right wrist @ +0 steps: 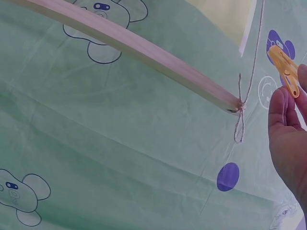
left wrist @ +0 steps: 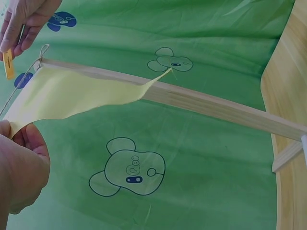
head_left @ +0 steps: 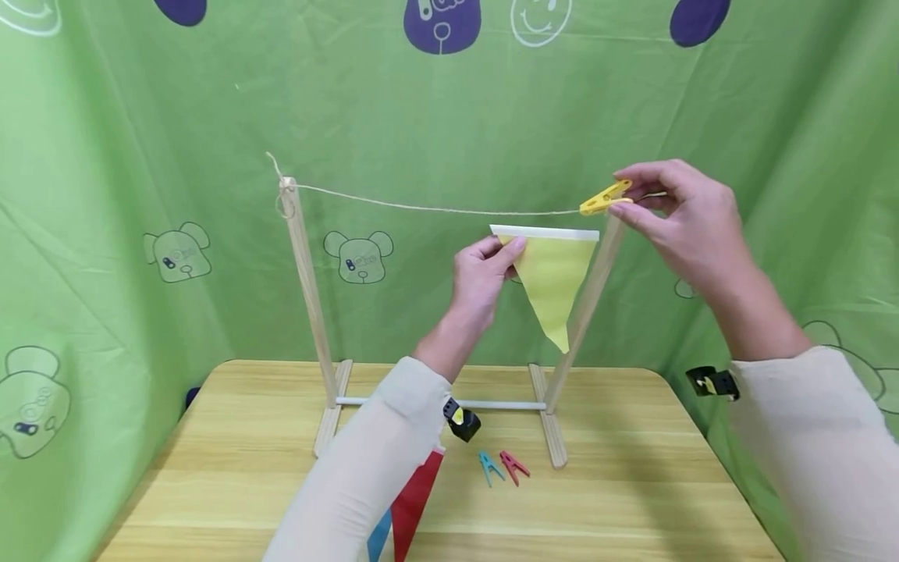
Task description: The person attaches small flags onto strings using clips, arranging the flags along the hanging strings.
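Observation:
Between thumb and fingers my left hand (head_left: 481,277) pinches a yellow triangular pennant (head_left: 555,269) by the left end of its white-edged top. The pennant hangs point down, just under the string (head_left: 421,208) in the head view. A yellow clothespin (head_left: 605,198) is pinched by its handles in my right hand (head_left: 684,215), near the right end of the string. In the right wrist view the clothespin (right wrist: 285,69) appears apart from the string (right wrist: 256,52). The string is tied to the tops of two wooden posts, the right post (head_left: 593,300) standing behind the pennant.
A blue clothespin (head_left: 490,467) and a red clothespin (head_left: 515,467) lie on the wooden table (head_left: 618,507). A red pennant (head_left: 416,503) and a blue pennant (head_left: 380,537) lie partly under my left forearm. The left post (head_left: 309,297) and a white crossbar (head_left: 506,405) belong to the stand.

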The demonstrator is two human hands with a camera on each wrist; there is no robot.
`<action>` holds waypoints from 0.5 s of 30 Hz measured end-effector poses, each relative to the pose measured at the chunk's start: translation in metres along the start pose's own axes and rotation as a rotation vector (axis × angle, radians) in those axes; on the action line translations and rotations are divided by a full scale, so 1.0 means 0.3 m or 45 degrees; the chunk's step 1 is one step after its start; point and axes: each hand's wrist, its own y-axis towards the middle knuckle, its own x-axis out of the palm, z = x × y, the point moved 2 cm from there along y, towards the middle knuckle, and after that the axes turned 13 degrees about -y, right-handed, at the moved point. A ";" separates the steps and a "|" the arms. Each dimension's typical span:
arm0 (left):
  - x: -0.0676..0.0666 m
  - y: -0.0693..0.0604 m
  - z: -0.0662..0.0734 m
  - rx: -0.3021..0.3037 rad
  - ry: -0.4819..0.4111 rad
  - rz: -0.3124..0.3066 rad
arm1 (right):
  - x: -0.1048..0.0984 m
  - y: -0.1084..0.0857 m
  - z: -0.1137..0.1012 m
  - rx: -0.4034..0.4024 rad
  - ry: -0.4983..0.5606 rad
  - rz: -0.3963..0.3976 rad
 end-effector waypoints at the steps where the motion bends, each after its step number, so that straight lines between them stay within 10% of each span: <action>1: 0.002 0.000 0.001 0.003 -0.003 0.004 | -0.002 0.006 -0.003 -0.002 -0.003 -0.004; 15: 0.034 0.017 -0.019 -0.021 -0.019 0.005 | -0.040 0.060 -0.003 0.039 -0.037 -0.145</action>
